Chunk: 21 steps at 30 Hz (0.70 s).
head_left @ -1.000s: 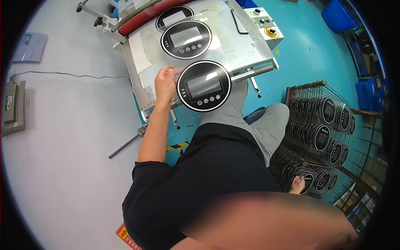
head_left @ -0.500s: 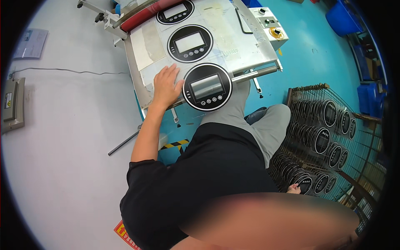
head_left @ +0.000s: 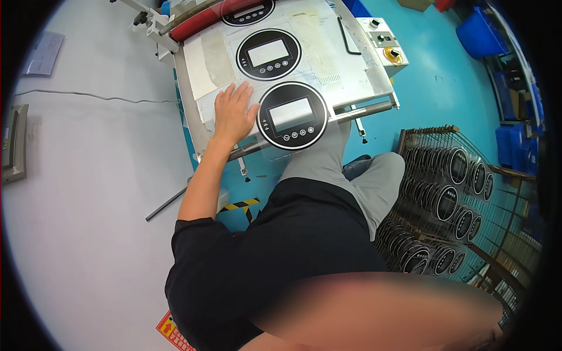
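Note:
My left hand [head_left: 235,114] lies flat, fingers stretched out, at the near left of a machine bed [head_left: 205,117]. Beside its thumb is a round black panel [head_left: 319,120] with a clear rectangular window and a row of small round symbols, on a transparent sheet that overhangs the bed's near edge. Beyond it rests a second such panel [head_left: 244,52]. A third black panel [head_left: 231,17] lies partly under the red roller [head_left: 199,26]. My right hand does not show; the blurred patch at the bottom may cover it.
At my right stands a wire rack [head_left: 404,143] with several rows of hanging round panels. A control box [head_left: 380,36] with knobs adjoins the bed. Blue bins [head_left: 480,32] stand at the far right. A metal rod [head_left: 167,209] juts out at the left.
My right hand, earlier at the rack's lower row, has gone out of sight. My left hand stays by the nearest panel. The red roller covers more of the farthest panel.

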Tool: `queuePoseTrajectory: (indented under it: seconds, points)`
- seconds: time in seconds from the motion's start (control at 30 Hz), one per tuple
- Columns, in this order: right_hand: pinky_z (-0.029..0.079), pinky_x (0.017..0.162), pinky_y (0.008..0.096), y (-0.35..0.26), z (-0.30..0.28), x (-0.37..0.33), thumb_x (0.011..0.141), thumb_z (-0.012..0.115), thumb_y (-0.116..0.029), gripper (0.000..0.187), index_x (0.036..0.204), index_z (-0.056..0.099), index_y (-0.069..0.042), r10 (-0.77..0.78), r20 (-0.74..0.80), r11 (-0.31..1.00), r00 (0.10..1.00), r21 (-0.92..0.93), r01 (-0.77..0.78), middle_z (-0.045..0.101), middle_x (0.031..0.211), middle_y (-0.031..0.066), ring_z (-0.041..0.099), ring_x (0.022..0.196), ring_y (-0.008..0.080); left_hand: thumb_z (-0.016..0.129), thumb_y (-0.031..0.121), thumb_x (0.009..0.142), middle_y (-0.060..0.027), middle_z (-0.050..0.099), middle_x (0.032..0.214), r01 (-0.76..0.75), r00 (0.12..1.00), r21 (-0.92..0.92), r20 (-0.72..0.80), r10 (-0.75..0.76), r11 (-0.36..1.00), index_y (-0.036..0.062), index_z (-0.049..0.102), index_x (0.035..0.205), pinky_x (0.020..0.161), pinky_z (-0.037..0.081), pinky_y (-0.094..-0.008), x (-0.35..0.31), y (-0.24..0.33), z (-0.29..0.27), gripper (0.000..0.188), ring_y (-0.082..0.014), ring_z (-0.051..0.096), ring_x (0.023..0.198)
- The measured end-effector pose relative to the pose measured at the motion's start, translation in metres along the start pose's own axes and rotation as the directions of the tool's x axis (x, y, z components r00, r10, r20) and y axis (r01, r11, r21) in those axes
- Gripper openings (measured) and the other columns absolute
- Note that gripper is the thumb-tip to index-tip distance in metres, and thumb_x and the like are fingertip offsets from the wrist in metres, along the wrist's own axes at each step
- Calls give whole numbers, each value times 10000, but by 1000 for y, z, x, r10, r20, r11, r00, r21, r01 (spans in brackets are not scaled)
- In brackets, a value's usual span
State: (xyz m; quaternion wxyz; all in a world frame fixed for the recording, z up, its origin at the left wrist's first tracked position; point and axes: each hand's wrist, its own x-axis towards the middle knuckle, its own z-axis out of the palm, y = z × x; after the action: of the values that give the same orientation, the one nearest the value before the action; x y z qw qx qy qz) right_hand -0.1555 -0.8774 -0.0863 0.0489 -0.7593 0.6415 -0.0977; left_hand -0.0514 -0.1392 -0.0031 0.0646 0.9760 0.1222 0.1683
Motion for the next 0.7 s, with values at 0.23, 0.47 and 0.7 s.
queuePoseTrajectory:
  seconds: [0.23, 0.47, 0.7]
  points:
    - [463, 557, 377, 51, 25, 38, 798, 504, -144, 231, 689, 576, 47, -642, -160, 698, 750, -529, 484, 477, 575, 93, 497, 555, 245, 596, 268, 824, -79, 492, 1306, -4, 1000, -16, -2, 4, 1000, 57, 537, 1197, 1032, 249, -496, 18, -3, 4, 433, -337, 397, 1222]
    - [471, 602, 395, 62, 36, 63, 777, 513, -152, 186, 689, 603, -15, -635, -106, 718, 765, -447, 534, 541, 623, 98, 542, 612, 245, 581, 290, 833, -75, 483, 1322, 25, 1000, 0, 4, -25, 1000, 64, 533, 1212, 1044, 231, -493, 26, -16, 6, 443, -335, 387, 1238]
    - [479, 648, 413, 71, 36, 78, 756, 522, -160, 151, 690, 629, -77, -615, -54, 745, 787, -366, 557, 606, 670, 104, 587, 668, 246, 573, 306, 837, -69, 480, 1333, 34, 999, 6, 5, -34, 999, 83, 535, 1220, 1051, 219, -495, 46, -33, 14, 445, -334, 387, 1243]
